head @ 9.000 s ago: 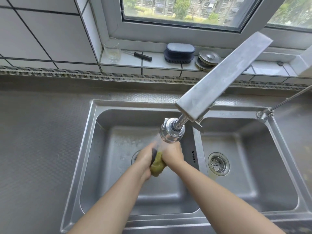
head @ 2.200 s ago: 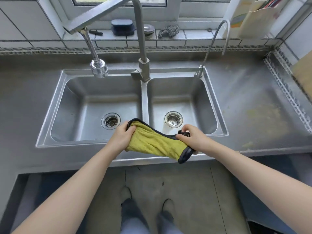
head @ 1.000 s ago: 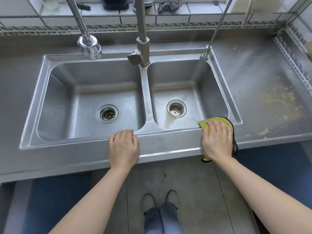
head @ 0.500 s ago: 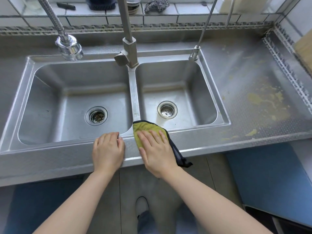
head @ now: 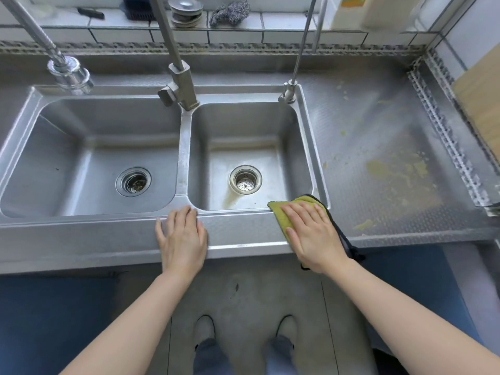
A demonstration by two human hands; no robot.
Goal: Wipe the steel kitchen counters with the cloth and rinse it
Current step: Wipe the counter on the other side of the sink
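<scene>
**Steel double sink, front rim, cloth in use**

Head view: right hand (head: 313,234), fingers flat and straight, presses a yellow, dark-edged cloth (head: 284,215) onto the brushed-steel rim at the right basin's (head: 251,147) near corner. Left hand (head: 182,239) lies flat, holding nothing, on the rim. Embossed counter (head: 378,131) bears yellowish smears (head: 392,171). Half a second ago the cloth lay by the divider; it now sits further right.

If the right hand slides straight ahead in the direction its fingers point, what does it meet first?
The right hand, flat on the cloth, points up-left over the sink edge. It would probably drop into the right basin first, toward the drain; depth is unclear.
</scene>
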